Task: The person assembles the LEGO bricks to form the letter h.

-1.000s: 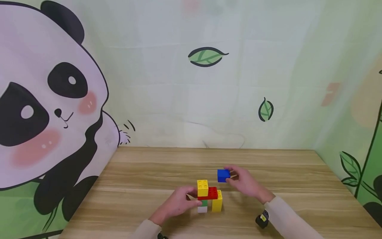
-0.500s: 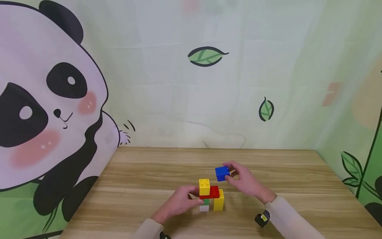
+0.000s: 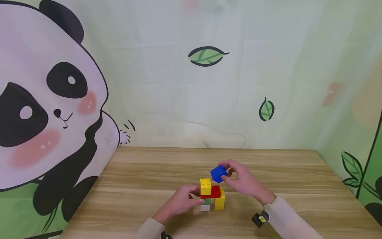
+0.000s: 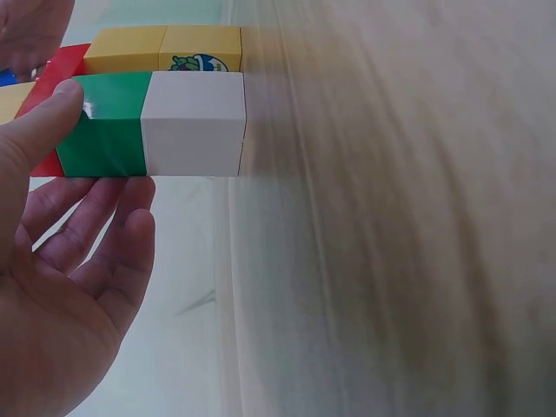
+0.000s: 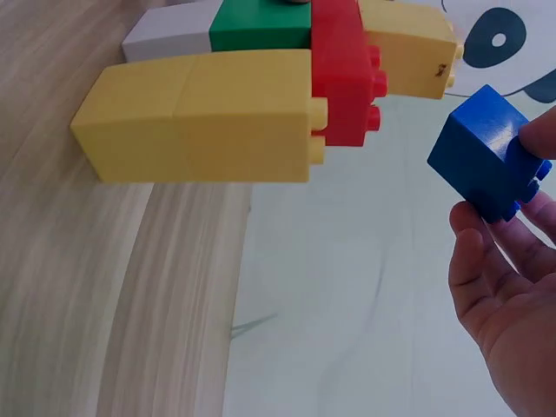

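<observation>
A small toy brick structure stands on the table. Its left side stacks a white brick (image 4: 195,126) below a green brick (image 4: 104,130). A red brick (image 3: 215,191) lies across the top, with a yellow brick (image 3: 205,186) on its left end. To the right rises a yellow column (image 5: 200,117) with bare studs showing. My left hand (image 3: 182,200) grips the green brick, thumb on the near face and fingers behind. My right hand (image 3: 240,178) pinches a blue brick (image 3: 219,174), tilted, in the air above and behind the red brick, its studs turned toward the palm.
The wooden table (image 3: 143,172) extends around the structure, back to a pale cloth backdrop (image 3: 155,99) with leaf prints. A large printed panda (image 3: 68,83) covers the left wall. Dark wrist cameras sit at both sleeves, the right one (image 3: 259,219) hanging close over the table.
My right hand has moved the blue brick slightly left and rotated it from level to tilted. The left hand keeps its grip; the structure appears slightly farther right in view.
</observation>
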`<control>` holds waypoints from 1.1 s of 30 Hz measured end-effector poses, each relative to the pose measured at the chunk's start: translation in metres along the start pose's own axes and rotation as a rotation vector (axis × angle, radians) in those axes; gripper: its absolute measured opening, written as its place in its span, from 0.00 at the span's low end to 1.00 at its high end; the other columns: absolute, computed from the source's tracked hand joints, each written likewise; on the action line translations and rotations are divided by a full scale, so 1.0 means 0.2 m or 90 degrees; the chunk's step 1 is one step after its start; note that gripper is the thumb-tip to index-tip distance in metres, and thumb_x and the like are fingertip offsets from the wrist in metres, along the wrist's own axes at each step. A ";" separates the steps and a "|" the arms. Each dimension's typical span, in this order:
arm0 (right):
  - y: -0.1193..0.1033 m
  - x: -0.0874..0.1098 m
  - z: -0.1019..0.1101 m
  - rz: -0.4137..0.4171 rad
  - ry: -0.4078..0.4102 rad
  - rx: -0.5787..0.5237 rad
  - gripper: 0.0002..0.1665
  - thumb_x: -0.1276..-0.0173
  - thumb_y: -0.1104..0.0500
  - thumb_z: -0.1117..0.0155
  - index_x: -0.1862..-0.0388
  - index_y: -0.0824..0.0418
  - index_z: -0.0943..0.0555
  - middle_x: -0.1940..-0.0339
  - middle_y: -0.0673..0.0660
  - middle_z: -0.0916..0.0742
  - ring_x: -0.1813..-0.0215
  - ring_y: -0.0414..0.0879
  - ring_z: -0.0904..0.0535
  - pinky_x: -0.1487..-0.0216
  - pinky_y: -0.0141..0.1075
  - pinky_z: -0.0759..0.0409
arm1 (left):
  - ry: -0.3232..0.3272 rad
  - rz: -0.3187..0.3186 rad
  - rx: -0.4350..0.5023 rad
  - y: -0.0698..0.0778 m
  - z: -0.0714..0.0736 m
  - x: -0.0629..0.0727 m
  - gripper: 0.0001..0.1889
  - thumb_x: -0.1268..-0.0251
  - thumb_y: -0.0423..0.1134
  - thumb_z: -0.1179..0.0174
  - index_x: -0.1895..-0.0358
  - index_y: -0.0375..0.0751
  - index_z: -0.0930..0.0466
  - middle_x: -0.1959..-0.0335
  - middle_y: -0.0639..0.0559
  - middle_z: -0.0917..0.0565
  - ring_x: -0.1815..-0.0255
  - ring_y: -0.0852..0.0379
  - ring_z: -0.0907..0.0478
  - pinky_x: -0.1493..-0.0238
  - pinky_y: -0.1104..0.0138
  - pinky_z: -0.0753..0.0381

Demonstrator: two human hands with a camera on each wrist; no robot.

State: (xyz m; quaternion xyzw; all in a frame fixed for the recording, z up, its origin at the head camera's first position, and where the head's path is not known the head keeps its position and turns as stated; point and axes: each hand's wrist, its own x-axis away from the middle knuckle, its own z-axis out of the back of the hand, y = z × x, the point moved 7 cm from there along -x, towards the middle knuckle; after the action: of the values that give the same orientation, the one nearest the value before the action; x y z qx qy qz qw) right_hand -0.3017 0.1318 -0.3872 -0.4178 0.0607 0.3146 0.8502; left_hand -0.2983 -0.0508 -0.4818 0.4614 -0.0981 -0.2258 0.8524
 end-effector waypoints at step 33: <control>-0.17 -0.04 -0.09 0.104 -0.055 0.016 0.19 0.33 0.53 0.38 0.45 0.54 0.26 0.52 0.47 0.19 0.56 0.42 0.24 0.57 0.37 0.21 | 0.004 -0.016 0.017 0.02 0.00 0.01 0.14 0.42 0.46 0.34 0.53 0.49 0.19 0.59 0.61 0.18 0.58 0.60 0.22 0.59 0.69 0.22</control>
State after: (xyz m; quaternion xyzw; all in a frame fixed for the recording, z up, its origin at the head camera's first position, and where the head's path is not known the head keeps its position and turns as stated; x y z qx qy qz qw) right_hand -0.2854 0.0991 -0.3728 -0.3868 0.0616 0.4002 0.8285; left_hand -0.2956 -0.0499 -0.4782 0.4748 -0.0923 -0.2337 0.8435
